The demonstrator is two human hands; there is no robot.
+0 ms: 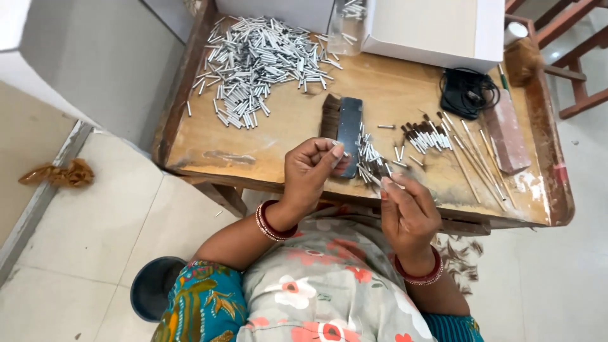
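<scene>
My left hand is raised over the near edge of the wooden table, fingers curled with thumb and forefinger pinched on something too small to make out. My right hand pinches a thin silver metal tube at its tip. Between the hands lie a few loose tubes with dark bristle tips. Just beyond my left hand sits a dark flat comb-like block with a tuft of brown bristles at its left side.
A big heap of silver tubes covers the far left of the table. Finished brush heads and thin sticks lie to the right, beside a pinkish block, a black cable and a white box.
</scene>
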